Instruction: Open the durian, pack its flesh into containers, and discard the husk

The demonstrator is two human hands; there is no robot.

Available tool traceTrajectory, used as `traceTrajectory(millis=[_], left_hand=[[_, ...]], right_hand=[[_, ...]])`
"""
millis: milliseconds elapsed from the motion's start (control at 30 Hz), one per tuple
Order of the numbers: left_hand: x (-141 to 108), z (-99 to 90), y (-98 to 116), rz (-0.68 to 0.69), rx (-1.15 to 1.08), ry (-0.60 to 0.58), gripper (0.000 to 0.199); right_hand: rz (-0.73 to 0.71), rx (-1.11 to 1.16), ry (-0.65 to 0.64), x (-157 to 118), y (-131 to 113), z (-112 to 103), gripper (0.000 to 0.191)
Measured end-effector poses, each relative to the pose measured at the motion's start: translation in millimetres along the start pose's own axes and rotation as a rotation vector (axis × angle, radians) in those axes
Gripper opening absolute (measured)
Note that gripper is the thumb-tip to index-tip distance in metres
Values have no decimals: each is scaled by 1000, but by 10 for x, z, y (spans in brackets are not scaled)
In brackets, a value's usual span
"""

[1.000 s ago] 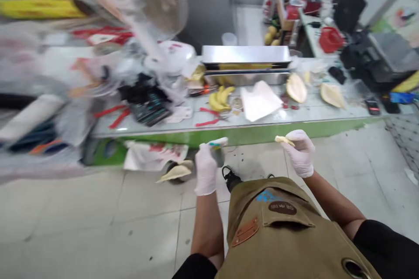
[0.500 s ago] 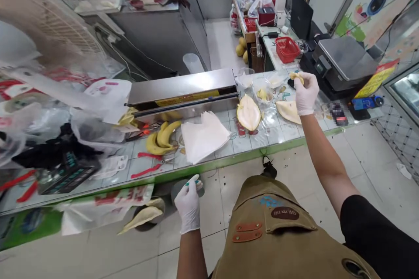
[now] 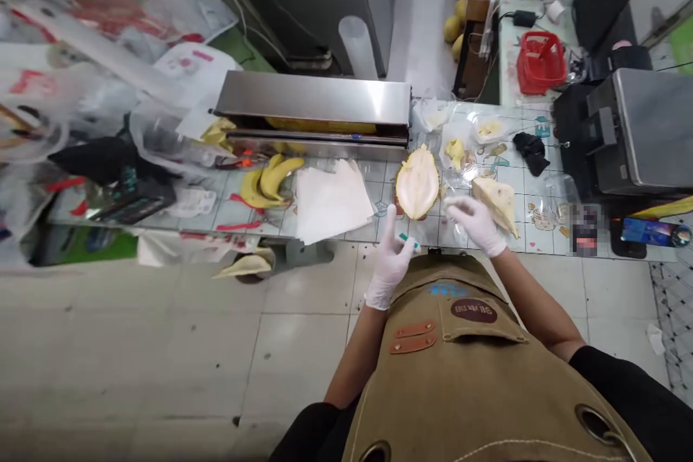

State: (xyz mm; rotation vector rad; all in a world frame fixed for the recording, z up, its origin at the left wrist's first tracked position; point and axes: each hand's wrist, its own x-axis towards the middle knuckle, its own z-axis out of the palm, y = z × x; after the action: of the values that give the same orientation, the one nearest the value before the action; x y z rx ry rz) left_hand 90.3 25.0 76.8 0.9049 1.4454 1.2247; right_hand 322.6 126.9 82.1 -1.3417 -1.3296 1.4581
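My left hand, in a white glove, is closed around a small teal object, with the index finger pointing up; most of the object is hidden. It is just in front of the counter edge. My right hand, also gloved, reaches in from the right with loosely bent fingers apart and nothing visible in them. Between and beyond the hands lies a cut half of a spiky yellow-rinded fruit, pale inside. A pale wedge of fruit rests beside my right hand. Behind are yellow pieces in a clear bag and on a tray.
White sheets and bananas lie to the left, before a long metal wrapping machine. A black cloth, a scale and a red basket are on the right. Below the counter, a bin holds peel.
My right hand has come down and left from near the scale, and the yellow piece it held is gone from its fingers. My left hand has moved right and up toward the cut fruit.
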Motion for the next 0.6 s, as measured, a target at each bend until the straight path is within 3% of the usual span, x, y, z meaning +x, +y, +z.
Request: traceTrajectory(millis=[67, 133, 200, 300, 400, 467, 600], left_hand=[[-15, 194, -9, 2, -39, -33, 86], [-31, 330, -30, -12, -81, 16, 64], [-60, 402, -59, -37, -118, 108, 41], [-145, 416, -100, -47, -140, 262, 39], [-296, 391, -134, -30, -92, 376, 32], [-419, 381, -172, -27, -74, 423, 29], [-577, 333, -364, -72, -215, 493, 32]], right_hand=[[15, -10, -170, -243, 69, 154, 33], [-7, -146, -145, -182, 177, 179, 33], [-9, -308, -47, 131, 324, 134, 42], [20, -395, -18, 730, 545, 75, 54], [-15, -396, -79, 1051, 676, 77, 30], [-48, -389, -114, 1056, 715, 54, 16], [-52, -386, -184, 816, 740, -86, 24]])
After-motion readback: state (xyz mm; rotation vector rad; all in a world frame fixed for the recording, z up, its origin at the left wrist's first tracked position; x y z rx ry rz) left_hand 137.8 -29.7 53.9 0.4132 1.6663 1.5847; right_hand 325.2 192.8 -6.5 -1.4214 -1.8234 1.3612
